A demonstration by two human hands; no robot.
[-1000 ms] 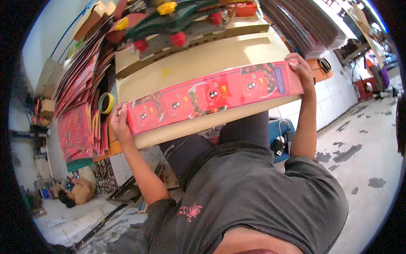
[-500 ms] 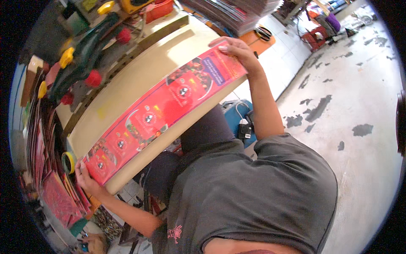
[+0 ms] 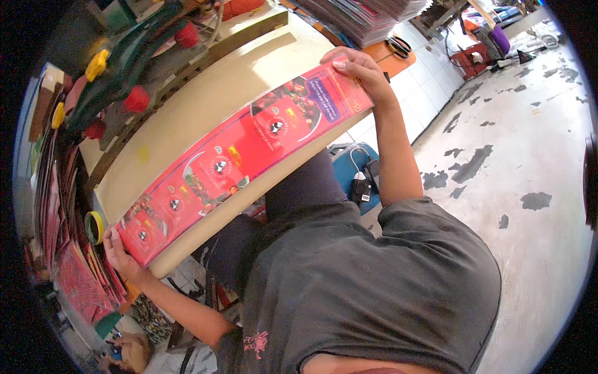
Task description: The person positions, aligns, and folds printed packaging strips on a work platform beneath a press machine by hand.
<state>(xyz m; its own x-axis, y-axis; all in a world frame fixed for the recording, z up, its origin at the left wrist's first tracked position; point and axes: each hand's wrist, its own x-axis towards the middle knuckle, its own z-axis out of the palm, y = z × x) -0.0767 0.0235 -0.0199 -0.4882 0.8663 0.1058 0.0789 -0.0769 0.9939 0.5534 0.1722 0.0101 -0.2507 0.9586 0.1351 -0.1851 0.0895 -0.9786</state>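
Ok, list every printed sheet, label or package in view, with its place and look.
Long printed strip: held across the beige table by left hand and right hand; red, round food pictures.
Printed sheet stacks: left of table; red.
Sheet pile: top; edges dark.

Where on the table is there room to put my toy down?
The bare cream tabletop between the long red printed strip and the green machine is free. The left edge is crowded: a yellow tape roll and stacked red sheets. Both hands hold the strip's ends.
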